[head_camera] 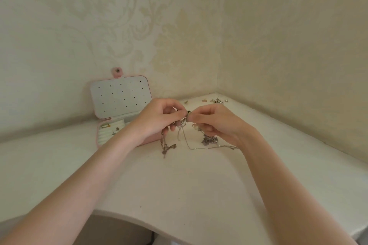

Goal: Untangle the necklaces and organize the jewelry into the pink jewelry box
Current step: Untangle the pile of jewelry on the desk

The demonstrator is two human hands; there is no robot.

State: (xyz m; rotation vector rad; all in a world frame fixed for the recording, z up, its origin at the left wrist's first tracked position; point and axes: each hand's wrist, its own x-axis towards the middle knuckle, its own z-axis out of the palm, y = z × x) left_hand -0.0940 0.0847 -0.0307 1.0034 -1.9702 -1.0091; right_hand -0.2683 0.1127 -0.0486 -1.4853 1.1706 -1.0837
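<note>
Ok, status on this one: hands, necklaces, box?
Left hand and right hand pinch tangled necklaces above table. Pink jewelry box open. Nothing blocking.

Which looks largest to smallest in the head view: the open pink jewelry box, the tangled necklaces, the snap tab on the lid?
1. Open pink jewelry box
2. Tangled metal necklaces
3. Pink snap tab
</note>
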